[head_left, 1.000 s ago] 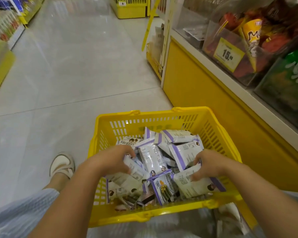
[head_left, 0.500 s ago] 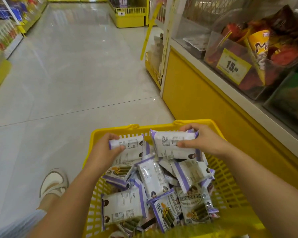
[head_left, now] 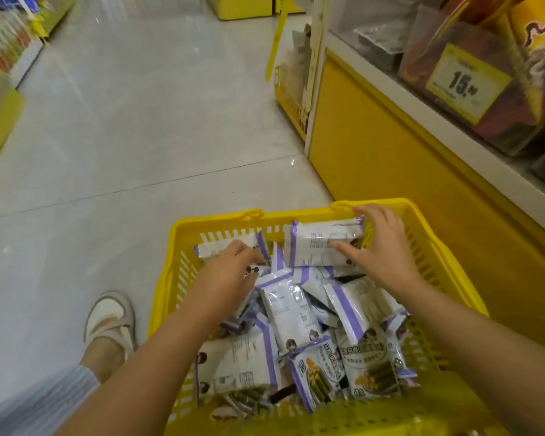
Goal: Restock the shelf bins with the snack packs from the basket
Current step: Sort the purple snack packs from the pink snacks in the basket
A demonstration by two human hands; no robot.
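Yellow plastic basket [head_left: 296,213] is parked close beside the yellow shelf base [head_left: 390,158], so that side is tight. All the free room is on the other side, a wide stretch of glossy grey tile floor [head_left: 139,121] with one seam line across it. The basket walls are slotted and the rim is thick and rounded.

Inside is a loose heap of snack packs [head_left: 290,309], crinkly shiny white film with purple stripes, flat pillow shapes lying every which way. Right hand [head_left: 387,250] pinches the raised pack [head_left: 321,243] between thumb and fingers, just above the heap near the far rim. Left hand [head_left: 227,275] has its fingers curled onto the far-left pack [head_left: 216,248] by the far-left corner.

Up on the right, the shelf bins [head_left: 428,36] are clear hard plastic on a white ledge, one with a yellow price tag [head_left: 466,80] reading 15. A beige shoe [head_left: 110,316] sits on the tile near the basket's left wall.
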